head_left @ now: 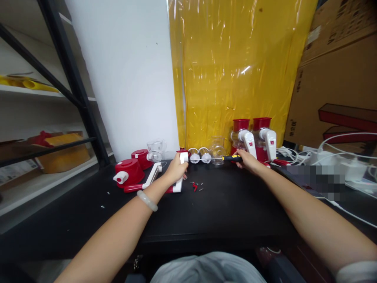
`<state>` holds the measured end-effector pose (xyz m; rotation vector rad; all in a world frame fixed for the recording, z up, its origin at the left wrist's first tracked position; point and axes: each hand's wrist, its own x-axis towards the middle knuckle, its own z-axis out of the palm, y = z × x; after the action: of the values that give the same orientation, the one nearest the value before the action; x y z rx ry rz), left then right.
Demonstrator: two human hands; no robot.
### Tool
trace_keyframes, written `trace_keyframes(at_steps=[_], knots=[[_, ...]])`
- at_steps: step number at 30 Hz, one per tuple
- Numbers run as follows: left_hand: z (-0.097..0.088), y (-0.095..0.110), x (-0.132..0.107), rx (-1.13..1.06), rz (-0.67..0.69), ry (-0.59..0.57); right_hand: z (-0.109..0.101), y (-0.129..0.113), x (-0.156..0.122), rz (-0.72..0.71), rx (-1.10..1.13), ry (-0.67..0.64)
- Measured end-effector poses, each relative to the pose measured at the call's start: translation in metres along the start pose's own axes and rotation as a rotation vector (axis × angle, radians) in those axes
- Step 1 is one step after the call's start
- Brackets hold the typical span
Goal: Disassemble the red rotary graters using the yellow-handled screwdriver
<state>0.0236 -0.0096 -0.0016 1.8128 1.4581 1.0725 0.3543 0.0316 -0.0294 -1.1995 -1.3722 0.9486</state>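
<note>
My left hand [174, 169] is closed around a white crank handle [179, 185] with a red grip, holding it upright above the black table. A screwdriver [231, 158] with a black and yellow handle lies level in my closed right hand [246, 160]. Its long shaft points left, and the tip reaches the upper end of the crank handle; whether it sits in a screw is too small to tell. On the table below lie a small red piece [194, 187] and several small metal pins or screws [201, 189]. Behind the shaft rest two metal grater drums [193, 154].
Red grater bodies [127, 173] and another crank handle [152, 175] lie at left. Clear plastic parts [218, 151] stand at the back. Two assembled rotary graters [262, 137] stand at back right, near white cables [294, 155]. A cardboard box [332, 86] and shelf [29, 94] flank the table.
</note>
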Motion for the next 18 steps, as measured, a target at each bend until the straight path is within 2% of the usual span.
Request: trace_keyframes(at_steps=[4, 18], knots=[[0.0, 0.0, 0.0, -0.01, 0.008, -0.001, -0.003, 0.007, 0.004, -0.108, -0.038, 0.01], [0.0, 0.0, 0.0, -0.001, 0.006, 0.002, 0.002, -0.005, -0.006, -0.03, 0.332, -0.02]])
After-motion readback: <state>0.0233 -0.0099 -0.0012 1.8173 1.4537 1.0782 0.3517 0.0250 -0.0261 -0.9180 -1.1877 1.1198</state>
